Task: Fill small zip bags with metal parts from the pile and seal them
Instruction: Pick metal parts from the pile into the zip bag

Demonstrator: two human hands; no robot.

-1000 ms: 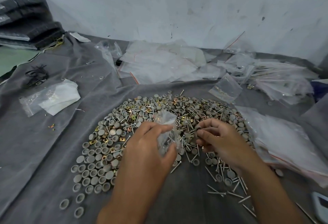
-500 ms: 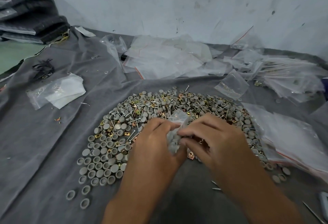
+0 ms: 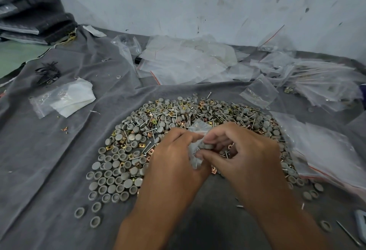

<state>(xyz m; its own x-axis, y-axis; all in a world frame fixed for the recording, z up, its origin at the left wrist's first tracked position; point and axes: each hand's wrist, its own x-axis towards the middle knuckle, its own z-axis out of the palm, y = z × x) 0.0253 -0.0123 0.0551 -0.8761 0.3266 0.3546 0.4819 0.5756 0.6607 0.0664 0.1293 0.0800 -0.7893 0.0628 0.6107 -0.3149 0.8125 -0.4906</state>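
A wide pile of parts (image 3: 158, 130) lies on the grey cloth (image 3: 49, 160): grey round caps, brass square nuts and thin screws. Over its near edge my left hand (image 3: 174, 162) grips a small clear zip bag (image 3: 195, 150) with some parts inside. My right hand (image 3: 241, 154) is against the bag from the right, its fingers curled and pinching a grey cap and small parts at the bag's mouth. Most of the bag is hidden between the two hands.
A stack of empty zip bags (image 3: 326, 150) lies at the right. More bags (image 3: 188, 61) are strewn along the wall, with filled bags (image 3: 320, 83) at the far right. A bag with white paper (image 3: 65, 99) and black ties (image 3: 47, 72) lie at the left.
My right hand left the pile with picked-up parts and came to the bag's mouth. My left hand kept hold of the bag. The view shifted slightly.
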